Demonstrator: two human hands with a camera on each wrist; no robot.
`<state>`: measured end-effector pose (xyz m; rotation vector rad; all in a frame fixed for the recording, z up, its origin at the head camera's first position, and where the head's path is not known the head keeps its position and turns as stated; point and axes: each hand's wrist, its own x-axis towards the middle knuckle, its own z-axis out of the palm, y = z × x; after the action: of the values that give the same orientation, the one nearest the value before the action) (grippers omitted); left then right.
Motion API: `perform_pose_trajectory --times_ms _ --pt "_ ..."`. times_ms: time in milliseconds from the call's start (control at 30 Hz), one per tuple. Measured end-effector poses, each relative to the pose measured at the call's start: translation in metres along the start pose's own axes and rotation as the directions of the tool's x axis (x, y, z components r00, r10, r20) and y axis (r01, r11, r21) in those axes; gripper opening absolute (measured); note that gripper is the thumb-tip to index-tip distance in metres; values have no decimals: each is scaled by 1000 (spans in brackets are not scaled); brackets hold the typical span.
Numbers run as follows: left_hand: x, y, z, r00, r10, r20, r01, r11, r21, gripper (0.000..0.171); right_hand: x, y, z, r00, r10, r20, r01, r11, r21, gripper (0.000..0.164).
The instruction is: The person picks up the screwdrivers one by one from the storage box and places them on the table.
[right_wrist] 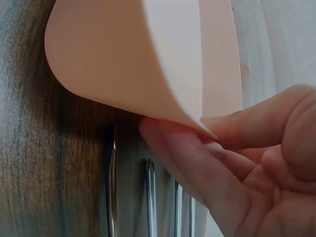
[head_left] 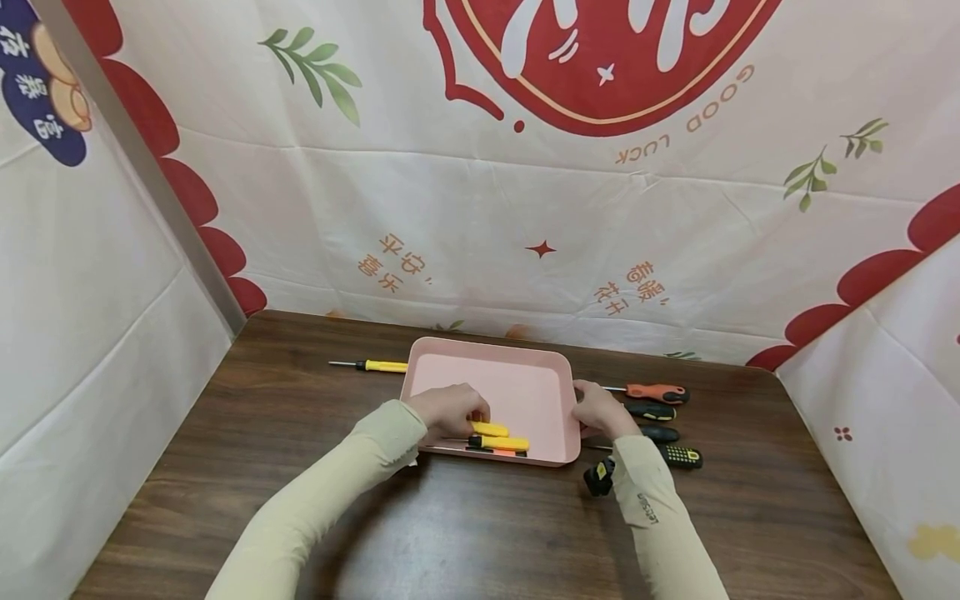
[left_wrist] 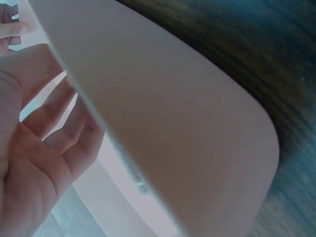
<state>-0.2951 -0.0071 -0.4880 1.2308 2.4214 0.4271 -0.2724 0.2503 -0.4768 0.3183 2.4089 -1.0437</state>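
A pink tray (head_left: pixel 495 375) lies on the brown table. My left hand (head_left: pixel 453 407) reaches over its near left side and pinches a yellow-handled screwdriver (head_left: pixel 491 429) inside. A second screwdriver (head_left: pixel 504 443) with a yellow handle and black collar lies along the near wall, beside an orange and black piece (head_left: pixel 510 453). In the left wrist view the tray wall hides the left fingertips. My right hand (head_left: pixel 602 410) grips the tray's right rim, thumb inside and fingers underneath, as the right wrist view shows.
Right of the tray lie an orange-handled screwdriver (head_left: pixel 658 392), dark-handled screwdrivers (head_left: pixel 651 410) and a black tool with yellow dots on its handle (head_left: pixel 681 456). A black and yellow tape measure (head_left: pixel 598 478) sits nearer. Another yellow screwdriver (head_left: pixel 384 366) lies behind the tray's left side. Cloth walls (head_left: pixel 480 208) enclose the table.
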Motion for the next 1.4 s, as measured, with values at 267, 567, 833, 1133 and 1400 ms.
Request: perform_pose_trajectory --times_ms 267,567,833,1133,1400 --pt "-3 -6 -8 993 85 -79 -88 996 -31 20 1 1 0 1000 -5 0 5 1000 -6 67" --pt "-12 -16 -21 990 61 -128 -72 994 -82 21 3 3 0 1000 -10 -3 10 1000 -2 67" --pt "-25 -25 -29 986 33 -165 -54 991 -122 21 3 3 0 1000 -22 -6 22 1000 -4 68" --pt "-47 -42 -45 974 1 -227 -52 974 -220 20 5 5 0 1000 -16 -10 16 1000 -9 67" --pt "-68 -57 -54 953 -71 -294 -8 966 -259 19 4 3 1 1000 -19 -7 19 1000 -8 67"
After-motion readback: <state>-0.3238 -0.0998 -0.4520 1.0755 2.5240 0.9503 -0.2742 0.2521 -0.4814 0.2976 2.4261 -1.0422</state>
